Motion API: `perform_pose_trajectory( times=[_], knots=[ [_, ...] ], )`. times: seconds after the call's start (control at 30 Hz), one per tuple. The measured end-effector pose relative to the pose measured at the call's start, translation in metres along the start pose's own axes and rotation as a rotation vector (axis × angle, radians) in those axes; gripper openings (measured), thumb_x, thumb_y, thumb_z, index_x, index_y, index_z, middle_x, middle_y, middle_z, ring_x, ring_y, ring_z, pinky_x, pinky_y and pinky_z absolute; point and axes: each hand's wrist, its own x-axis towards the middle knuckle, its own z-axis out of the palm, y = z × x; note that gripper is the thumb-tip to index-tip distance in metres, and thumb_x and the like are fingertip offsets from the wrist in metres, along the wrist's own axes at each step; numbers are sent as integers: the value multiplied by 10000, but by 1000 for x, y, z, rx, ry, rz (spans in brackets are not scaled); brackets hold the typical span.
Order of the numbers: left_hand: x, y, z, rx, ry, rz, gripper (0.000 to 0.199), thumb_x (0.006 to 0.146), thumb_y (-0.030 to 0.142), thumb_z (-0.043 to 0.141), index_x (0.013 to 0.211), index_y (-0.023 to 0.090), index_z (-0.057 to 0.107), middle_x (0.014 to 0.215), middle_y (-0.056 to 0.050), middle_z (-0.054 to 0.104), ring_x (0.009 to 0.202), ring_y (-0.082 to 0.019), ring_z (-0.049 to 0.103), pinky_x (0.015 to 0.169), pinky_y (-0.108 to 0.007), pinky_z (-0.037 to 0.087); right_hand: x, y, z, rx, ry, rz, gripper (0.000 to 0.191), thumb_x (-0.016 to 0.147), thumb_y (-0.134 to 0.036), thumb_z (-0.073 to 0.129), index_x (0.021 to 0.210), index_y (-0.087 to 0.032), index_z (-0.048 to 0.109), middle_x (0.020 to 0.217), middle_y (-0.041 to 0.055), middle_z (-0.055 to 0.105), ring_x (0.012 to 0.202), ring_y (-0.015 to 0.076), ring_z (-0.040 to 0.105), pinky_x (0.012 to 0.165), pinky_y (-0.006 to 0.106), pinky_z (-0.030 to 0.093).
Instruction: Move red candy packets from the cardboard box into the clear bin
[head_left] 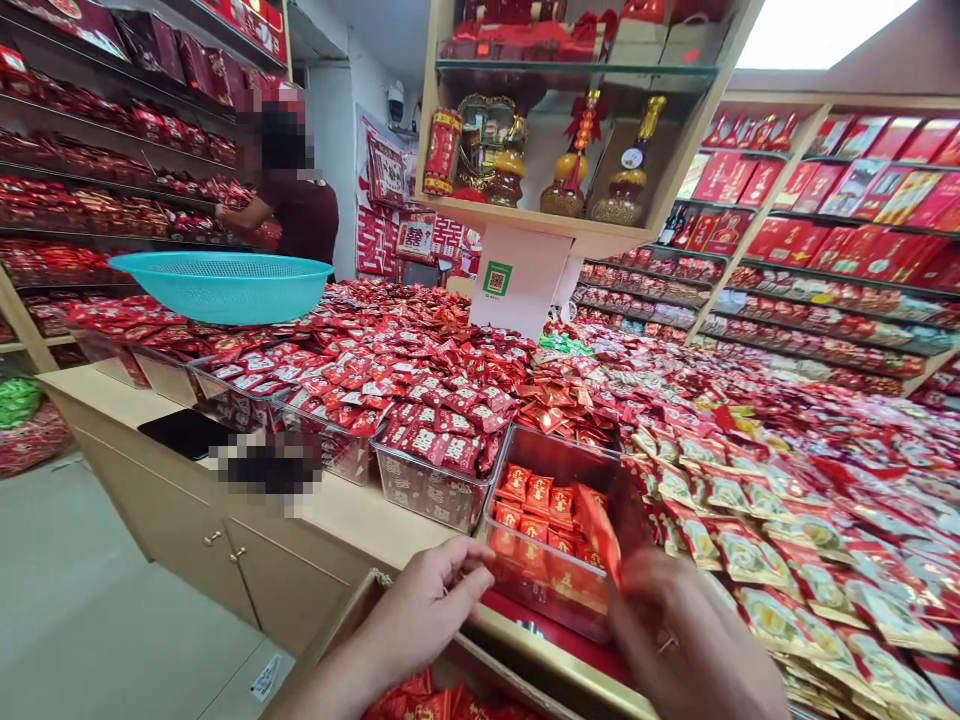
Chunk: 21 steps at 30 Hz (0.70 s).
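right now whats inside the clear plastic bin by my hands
The clear plastic bin holds rows of small red-orange packets; its far half looks bare. The right hand covers its near right corner.

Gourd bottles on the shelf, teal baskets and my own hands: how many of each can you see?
Gourd bottles: 3
Teal basket: 1
Hands: 2, the left hand and the right hand
Total: 6

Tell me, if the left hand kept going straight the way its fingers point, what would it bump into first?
Probably the clear plastic bin of small red-orange packets: the left hand points right at its front wall, though depth is hard to judge.
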Motion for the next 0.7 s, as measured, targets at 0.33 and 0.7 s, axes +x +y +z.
perform_pose_trajectory(
  times=[0.33, 0.7],
  knots=[
    [15, -37, -9, 502, 109, 51, 229, 743, 279, 438, 888, 220, 606, 794, -10, 636, 728, -152, 553, 640, -226, 358, 87, 71, 90, -611, -784, -179, 229, 747, -21, 366, 824, -113, 561, 820, 106, 603, 722, 190, 579, 574, 259, 391],
    [12, -33, -9, 605, 69, 15, 265, 734, 310, 460, 943, 247, 611, 869, -19, 648, 811, -187, 569, 689, -251, 362, 71, 85, 109, -682, -1022, -94, 133, 819, -124, 453, 810, -101, 584, 888, 47, 613, 706, 115, 587, 650, 294, 489]
  ],
)
